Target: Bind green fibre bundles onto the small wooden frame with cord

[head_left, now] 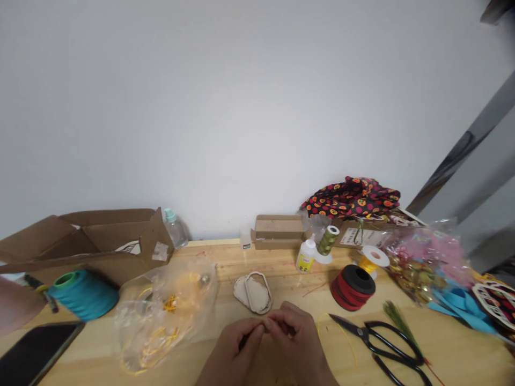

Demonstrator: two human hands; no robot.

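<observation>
My left hand [241, 343] and my right hand [293, 338] meet low in the middle, thumbs and forefingers pinched tip to tip. Whatever lies between the fingertips is too small to make out. Just beyond them two pale frame-like pieces with rounded ends [253, 292] lie overlapping on the wooden table [225, 268]. A thin yellow cord [346, 335] curls on the table beside my right hand; whether it runs into the fingers is hidden. Further right lie black-handled scissors [363, 333], blades pointing toward my right hand.
To the left are a clear bag with yellow cords [173, 305], a teal thread cone [84, 295], a phone [38, 351] and an open cardboard box [108, 262]. To the right stand a glue bottle [306, 257], a red cord spool [352, 289] and a bag of golden pieces [418, 279].
</observation>
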